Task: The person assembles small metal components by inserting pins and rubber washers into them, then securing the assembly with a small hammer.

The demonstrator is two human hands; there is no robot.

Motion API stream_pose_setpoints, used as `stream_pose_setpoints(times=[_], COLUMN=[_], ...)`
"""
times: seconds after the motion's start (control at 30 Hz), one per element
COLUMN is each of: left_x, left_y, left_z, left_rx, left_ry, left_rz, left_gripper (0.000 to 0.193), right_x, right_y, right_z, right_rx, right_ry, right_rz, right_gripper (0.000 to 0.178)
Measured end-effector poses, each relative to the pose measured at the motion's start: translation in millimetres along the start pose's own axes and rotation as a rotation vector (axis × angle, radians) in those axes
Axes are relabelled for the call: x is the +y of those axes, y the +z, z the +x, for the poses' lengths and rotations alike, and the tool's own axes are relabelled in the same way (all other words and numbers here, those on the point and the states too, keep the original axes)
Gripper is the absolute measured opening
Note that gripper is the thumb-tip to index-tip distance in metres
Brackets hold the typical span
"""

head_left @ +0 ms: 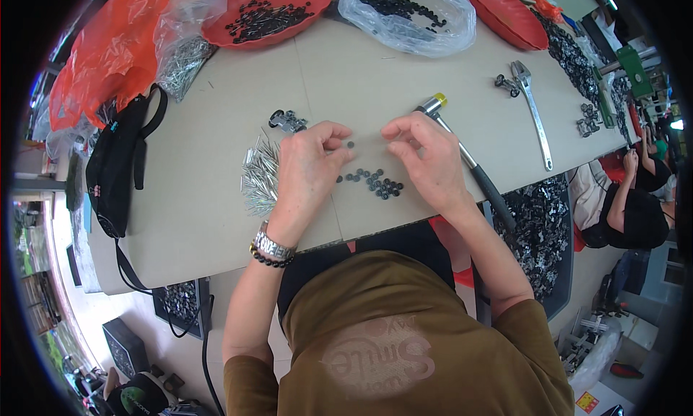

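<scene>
Both the left hand and the right hand hover above the beige, smooth tabletop in the head view, fingers curled inward. One small, dark, round piece sits at the left fingertips; whether they grip it, or the right fingertips pinch anything, I cannot tell. Similar dark round pieces lie loose between the wrists and could roll off the near edge if a forearm brushed them. The left wrist could scatter the thin silver metal pins beside it. The black-handled, yellow-tipped hammer overhangs the edge; a right-arm knock could drop it.
</scene>
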State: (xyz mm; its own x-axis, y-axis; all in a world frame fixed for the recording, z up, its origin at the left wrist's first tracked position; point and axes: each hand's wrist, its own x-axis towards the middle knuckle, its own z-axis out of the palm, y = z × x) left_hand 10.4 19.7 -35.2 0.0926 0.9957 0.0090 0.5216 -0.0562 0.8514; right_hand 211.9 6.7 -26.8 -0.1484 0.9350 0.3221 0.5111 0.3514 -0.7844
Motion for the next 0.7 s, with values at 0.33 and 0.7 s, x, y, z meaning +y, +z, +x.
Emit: stream_pose_setpoints(times=[0.33, 0.7], left_x=[-2.6, -12.3], left_y=[-0.6, -15.2], left_z=[3.5, -68.0], left_rx=[0.003, 0.259], left_ry=[0.04, 0.14], left_rz=[0.024, 0.095], left_gripper=[0.011, 0.007], right_x=[-4.3, -23.8], right_y=[-15.4, 31.6], right_z=[-12.7, -12.4], right_rx=[0.122, -0.135], right_ry=[-0.157, -0.28], right_rz=[-0.185, -0.19], right_gripper=[0.012, 0.02])
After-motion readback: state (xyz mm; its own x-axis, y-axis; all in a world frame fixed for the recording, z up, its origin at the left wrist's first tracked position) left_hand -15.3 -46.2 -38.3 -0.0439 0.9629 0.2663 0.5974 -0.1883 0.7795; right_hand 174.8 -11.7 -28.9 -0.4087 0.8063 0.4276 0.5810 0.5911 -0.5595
